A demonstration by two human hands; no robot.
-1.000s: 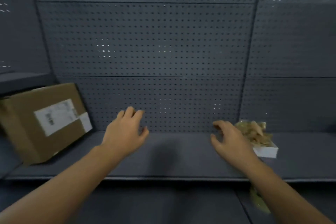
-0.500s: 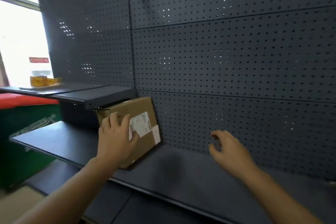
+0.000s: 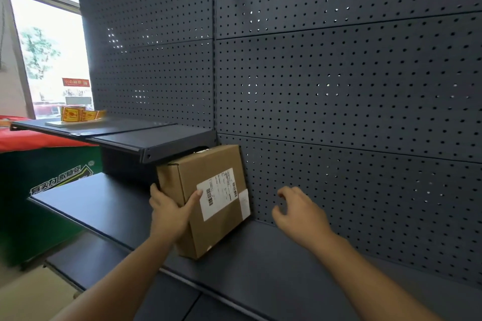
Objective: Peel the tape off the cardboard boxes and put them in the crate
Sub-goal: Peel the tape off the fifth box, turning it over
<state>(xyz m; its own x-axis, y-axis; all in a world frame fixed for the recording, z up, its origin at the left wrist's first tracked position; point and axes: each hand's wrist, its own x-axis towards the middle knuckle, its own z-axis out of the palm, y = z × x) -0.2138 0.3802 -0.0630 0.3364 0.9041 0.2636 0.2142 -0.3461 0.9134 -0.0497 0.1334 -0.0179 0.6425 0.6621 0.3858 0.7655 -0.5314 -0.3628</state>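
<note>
On the dark metal shelf (image 3: pixel 260 255), tilted against the pegboard back panel (image 3: pixel 339 99), sits the cardboard box (image 3: pixel 208 206) with its shipping label (image 3: pixel 219 194), gripped at its near-left corner by the left hand (image 3: pixel 169 212), thumb across its front, while the right hand (image 3: pixel 297 212) hovers just beside it, fingers loosely curled and holding nothing.

L hand (image 3: pixel 167 212) fingers clamped, thumb out; R hand (image 3: pixel 300 212) hovers, fingers loosely curled, both arms extended.
</note>
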